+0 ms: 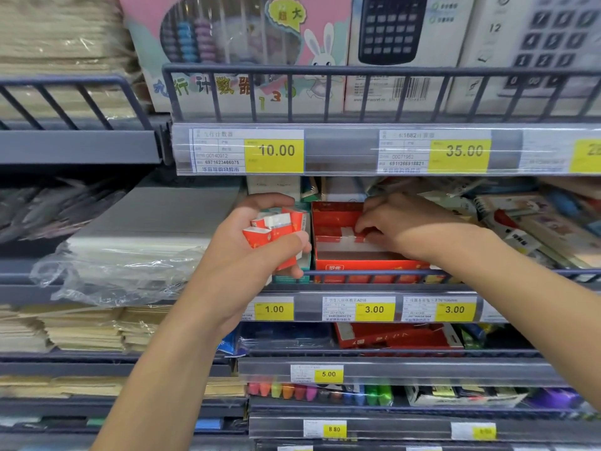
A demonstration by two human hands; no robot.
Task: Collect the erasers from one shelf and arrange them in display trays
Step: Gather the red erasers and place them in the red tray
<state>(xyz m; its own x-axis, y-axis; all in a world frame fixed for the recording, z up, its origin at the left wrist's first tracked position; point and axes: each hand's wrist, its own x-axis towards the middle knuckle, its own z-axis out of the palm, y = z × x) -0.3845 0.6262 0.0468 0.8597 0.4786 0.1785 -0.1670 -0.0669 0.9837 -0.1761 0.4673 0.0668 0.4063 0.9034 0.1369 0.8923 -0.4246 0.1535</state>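
shelf (383,273) holds red display box (338,252) behind its rail | left hand (260,245) grip curled round a bunch of red-sleeved erasers (276,231) | right hand (396,222) grip pinching an eraser (353,234) inside the box

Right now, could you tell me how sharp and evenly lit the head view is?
Head view: lighting even, no strong shadows; the abacus box up top is blurred, the price labels readable; shelf rails bow from wide-angle distortion; the left hand and its erasers are slightly soft.
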